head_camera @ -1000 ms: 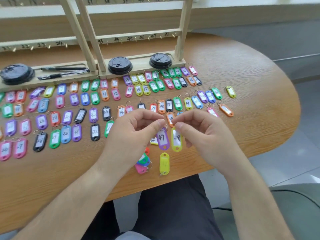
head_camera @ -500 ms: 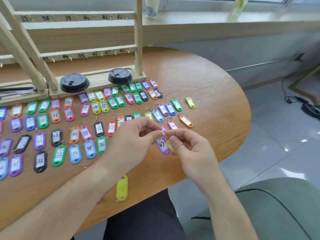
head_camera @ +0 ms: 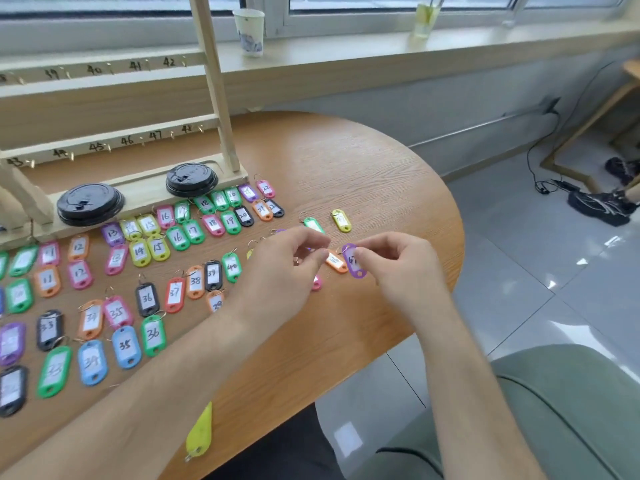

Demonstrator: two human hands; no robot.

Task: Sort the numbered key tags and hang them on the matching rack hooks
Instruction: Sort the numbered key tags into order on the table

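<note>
My rounded wooden table (head_camera: 363,161) carries rows of coloured numbered key tags (head_camera: 145,265) spread flat across its left part. The wooden rack (head_camera: 145,199) stands on it behind them, two black lids (head_camera: 90,204) on its base. One yellow tag (head_camera: 200,434) lies at the near edge.

Roughly fifty key tags (head_camera: 152,335), two black lids (head_camera: 90,203), two cups (head_camera: 250,32).

Forearms bare — no sleeves; dark trousers (head_camera: 277,455).

Left hand (head_camera: 287,268) curled, fingertips pinched; right hand (head_camera: 398,268) pinching beside it, forearms extended.
</note>
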